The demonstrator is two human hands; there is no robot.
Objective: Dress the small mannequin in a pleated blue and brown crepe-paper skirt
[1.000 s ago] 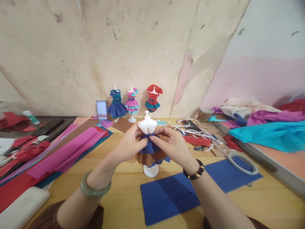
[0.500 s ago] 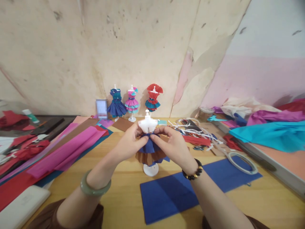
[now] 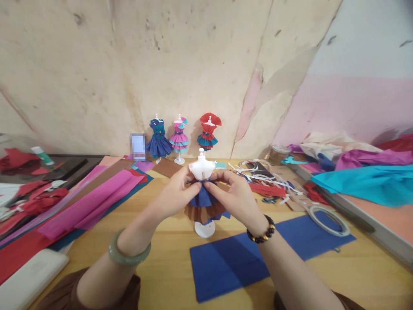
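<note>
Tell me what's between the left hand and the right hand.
In the head view, a white mannequin in a blue-and-brown skirt, with the left hand and right hand at its waist.

Fingers of the left hand and right hand vanish behind a small, white dress-form torso, covering much of the waist of its layered, blue-and-brown paper skirt; the skirt conceals from me the post above the round, white base. The right forearm masks part of a flat, dark-blue paper sheet. Blurred squares veil an upright, pale-blue rectangular panel. A white, round-cornered slab, crinkled turquoise paper and dark brown sleeves run out of view.
</note>
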